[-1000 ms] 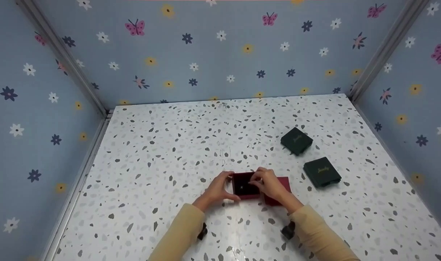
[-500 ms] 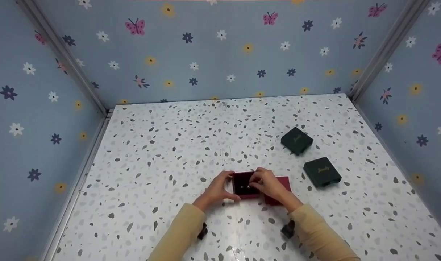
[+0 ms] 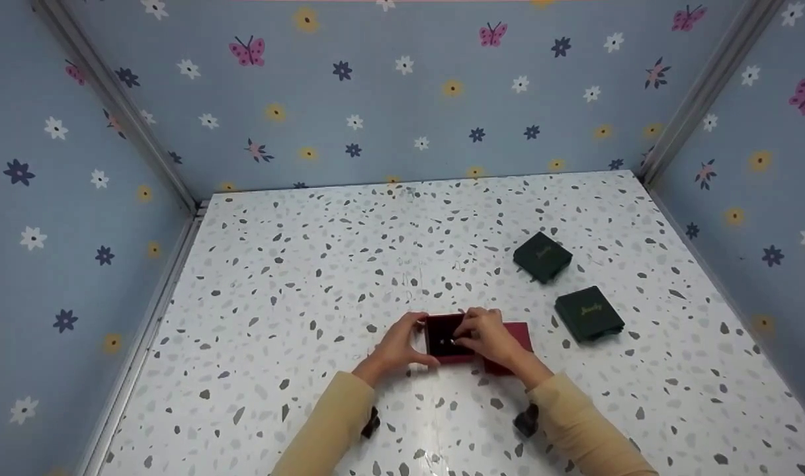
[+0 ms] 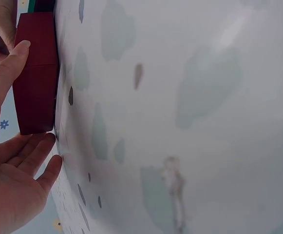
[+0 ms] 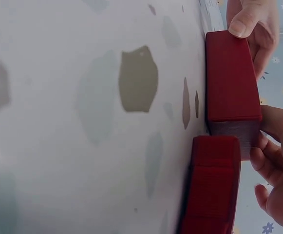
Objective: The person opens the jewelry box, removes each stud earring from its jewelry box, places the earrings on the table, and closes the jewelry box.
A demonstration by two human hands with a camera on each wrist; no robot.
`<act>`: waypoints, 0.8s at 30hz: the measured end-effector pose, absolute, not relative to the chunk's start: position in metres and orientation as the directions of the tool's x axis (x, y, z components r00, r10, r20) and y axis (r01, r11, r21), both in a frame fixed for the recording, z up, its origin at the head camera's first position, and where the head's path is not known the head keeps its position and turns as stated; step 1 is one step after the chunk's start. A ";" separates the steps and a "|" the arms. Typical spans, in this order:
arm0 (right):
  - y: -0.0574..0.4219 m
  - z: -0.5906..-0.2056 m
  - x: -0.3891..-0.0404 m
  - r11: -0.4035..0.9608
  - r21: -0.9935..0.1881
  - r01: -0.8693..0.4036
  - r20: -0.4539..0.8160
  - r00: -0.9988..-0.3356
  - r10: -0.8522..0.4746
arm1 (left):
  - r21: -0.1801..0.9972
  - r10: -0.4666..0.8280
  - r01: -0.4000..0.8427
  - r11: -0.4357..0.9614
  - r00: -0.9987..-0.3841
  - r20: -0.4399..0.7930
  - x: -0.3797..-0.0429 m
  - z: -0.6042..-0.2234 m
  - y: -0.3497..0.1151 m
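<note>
An open red jewelry box [image 3: 452, 360] with a dark lining stands near the middle of the table. My left hand [image 3: 394, 344] grips its left end, thumb along the near side and fingers behind. In the left wrist view the thumb presses the red side wall. Over the right part of the box, my right hand [image 3: 491, 336] has curled fingers reaching into it. Its thumb and fingertips pinch a small shiny piece of jewelry [image 3: 452, 342], too tiny to make out its kind. A second bright speck [image 3: 441, 342] shows on the lining. The red lid [image 3: 520, 335] lies right of the box, partly under my right forearm.
Two dark green jewelry boxes [image 3: 542, 257] with gold lettering sit at the right, the nearer green box [image 3: 589, 314] closer to my right arm. Flower-patterned walls [image 3: 402, 99] enclose the speckled white table [image 3: 296, 277] at the back and sides.
My right fingers have shifted slightly inside the box. The shiny piece at the fingertips came into view and now shows less. My left hand and the boxes stay put.
</note>
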State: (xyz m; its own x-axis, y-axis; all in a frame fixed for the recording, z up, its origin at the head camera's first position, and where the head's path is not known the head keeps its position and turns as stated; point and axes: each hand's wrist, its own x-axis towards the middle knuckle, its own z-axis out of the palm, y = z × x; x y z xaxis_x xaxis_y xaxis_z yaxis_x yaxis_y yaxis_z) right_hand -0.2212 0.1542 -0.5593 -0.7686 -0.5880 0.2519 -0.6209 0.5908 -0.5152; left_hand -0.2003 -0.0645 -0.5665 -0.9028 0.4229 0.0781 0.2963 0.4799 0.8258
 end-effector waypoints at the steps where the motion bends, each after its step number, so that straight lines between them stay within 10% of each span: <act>1: 0.154 -0.559 -0.221 0.601 -0.510 -0.615 0.245 -0.774 -0.584 | 0.825 0.423 0.300 0.480 -0.902 0.082 -0.200 -0.567 -0.065; 24: 0.149 -0.554 -0.224 0.521 -0.625 -0.581 0.326 -0.801 -0.501 | 0.833 0.428 0.305 0.461 -0.899 0.093 -0.201 -0.568 -0.065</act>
State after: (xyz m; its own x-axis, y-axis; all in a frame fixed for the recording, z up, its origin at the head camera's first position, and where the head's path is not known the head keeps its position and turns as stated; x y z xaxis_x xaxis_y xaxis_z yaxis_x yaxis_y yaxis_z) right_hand -0.2237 0.1491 -0.5544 -0.8013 -0.5015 0.3263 -0.5808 0.5213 -0.6252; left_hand -0.2007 -0.0655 -0.5681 -0.8990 0.4281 0.0926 0.3055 0.4612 0.8330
